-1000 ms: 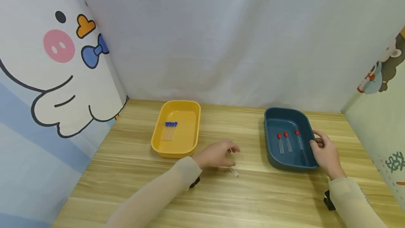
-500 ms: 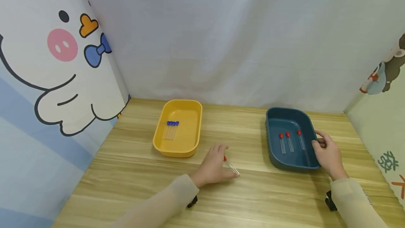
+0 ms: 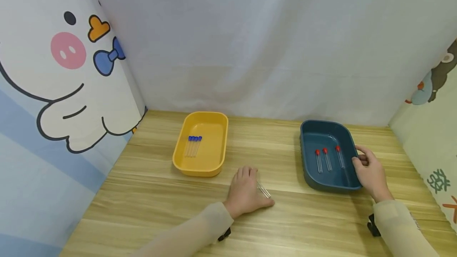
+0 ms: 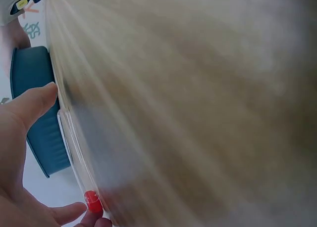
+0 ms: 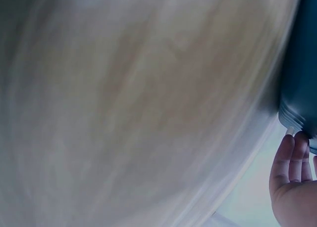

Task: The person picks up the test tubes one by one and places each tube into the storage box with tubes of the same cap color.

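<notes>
On the table, a clear test tube (image 3: 264, 190) lies in front of my left hand (image 3: 246, 191). Its red cap (image 4: 92, 201) shows by the fingertips in the left wrist view. The thumb is spread well apart from the fingers, near the tube's clear end. My right hand (image 3: 371, 173) holds the right rim of a dark teal tray (image 3: 330, 188), thumb at the rim and fingers against the outer wall. Inside that tray are three red-capped test tubes (image 3: 327, 160), side by side and apart from one another.
A yellow tray (image 3: 200, 172) stands to the left, with several blue-capped tubes (image 3: 193, 147) lying close together in it. Behind the wooden table (image 3: 292, 225) hangs a pale cloth (image 3: 250, 50). Printed cartoon panels stand at both sides.
My left hand has come down around the test tube, its thumb and fingers spreading apart, then shifted slightly right. The right hand has stayed at the teal tray's rim.
</notes>
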Available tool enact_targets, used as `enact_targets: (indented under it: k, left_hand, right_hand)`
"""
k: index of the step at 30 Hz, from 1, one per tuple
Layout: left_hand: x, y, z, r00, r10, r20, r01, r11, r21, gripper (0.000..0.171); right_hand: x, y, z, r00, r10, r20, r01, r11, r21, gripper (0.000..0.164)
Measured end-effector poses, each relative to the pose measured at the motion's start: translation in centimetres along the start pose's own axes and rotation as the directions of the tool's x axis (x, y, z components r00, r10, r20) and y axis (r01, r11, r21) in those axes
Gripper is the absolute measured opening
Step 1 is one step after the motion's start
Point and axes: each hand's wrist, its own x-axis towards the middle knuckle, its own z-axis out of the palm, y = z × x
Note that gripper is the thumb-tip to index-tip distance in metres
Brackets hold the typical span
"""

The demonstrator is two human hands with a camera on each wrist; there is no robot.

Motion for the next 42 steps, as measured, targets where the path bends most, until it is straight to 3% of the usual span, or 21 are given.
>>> enact_targets:
  k: [5,10,15,22,29,36,42]
  left_hand:
    - [0.3,0.3,0.2,1.0,-0.011,0.011,0.011,0.999,0.042,0.102]
    - [0.6,0.7,0.2,1.0,0.005,0.02,-0.005,1.0,0.029,0.098]
    - [1.0,0.5,0.1,0.996,0.076,0.043,-0.073,0.995,-0.065,0.086]
    - [2.0,0.1,-0.8,0.98,0.199,0.024,-0.188,0.955,-0.229,0.084]
    - [3.1,0.6,-2.5,0.962,0.272,-0.01,-0.266,0.933,-0.244,0.087]
    - [4.8,1.7,-4.1,0.927,0.369,-0.061,-0.373,0.902,-0.217,0.085]
    - [6.6,2.7,-5.0,0.876,0.476,-0.084,-0.483,0.86,-0.165,0.086]
  right_hand:
    - [0.1,0.1,0.0,1.0,-0.001,-0.008,0.001,1.0,-0.01,0.049]
    - [0.0,0.1,0.0,1.0,-0.003,-0.013,0.003,1.0,-0.018,0.048]
    - [-0.1,0.1,0.1,1.0,0.0,-0.005,0.0,1.0,-0.004,0.049]
    - [0.0,-0.1,0.0,1.0,0.007,-0.008,-0.008,1.0,-0.011,0.05]
    - [0.1,0.1,0.1,1.0,0.002,-0.009,-0.002,1.0,-0.011,0.049]
    - [0.1,0.3,0.2,1.0,-0.007,-0.025,0.006,1.0,-0.004,0.048]
    - [0.1,0.2,0.2,1.0,-0.003,-0.022,0.003,1.0,0.001,0.048]
